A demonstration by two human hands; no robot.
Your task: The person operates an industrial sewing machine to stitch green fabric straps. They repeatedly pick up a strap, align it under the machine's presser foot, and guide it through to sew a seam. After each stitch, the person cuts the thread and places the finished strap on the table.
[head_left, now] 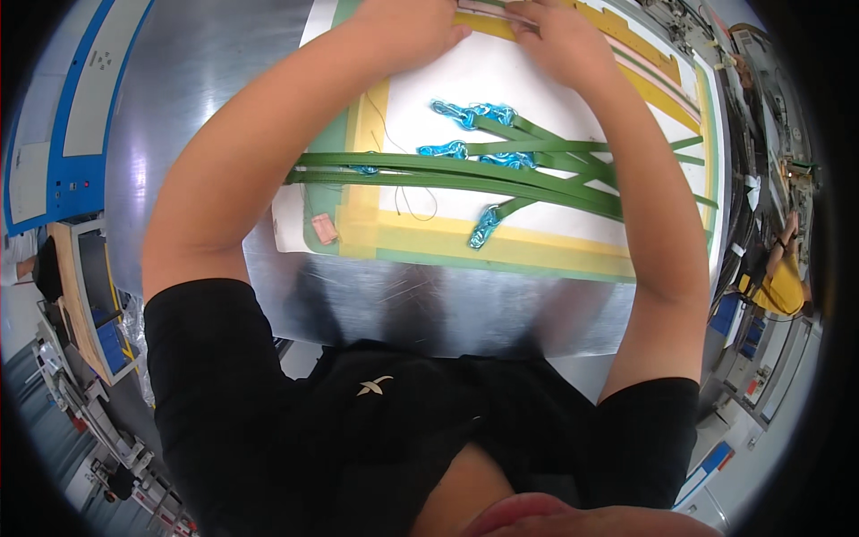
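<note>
At the far edge of the work board, my left hand (pixel 413 34) rests by the end of a thin pink strip (pixel 483 9). Its thumb shows, while the other fingers are cut off by the picture's top edge. My right hand (pixel 565 43) is on the same strip a little to the right, its thumb and fingers closed at it. Nearer to me, a bundle of long green straps (pixel 420 167) lies across the white sheet (pixel 429 72) between my forearms. Several strap ends carry shiny blue wrapped pieces (pixel 485 225), whose contents I cannot make out.
Yellow tape (pixel 519 243) borders the board (pixel 573 265), which lies on a shiny metal table (pixel 385 309). A small pink block (pixel 324 228) and loose dark thread sit near its left corner. Blue-and-white equipment (pixel 72 116) stands left; machinery and another person's arm (pixel 786 242) are right.
</note>
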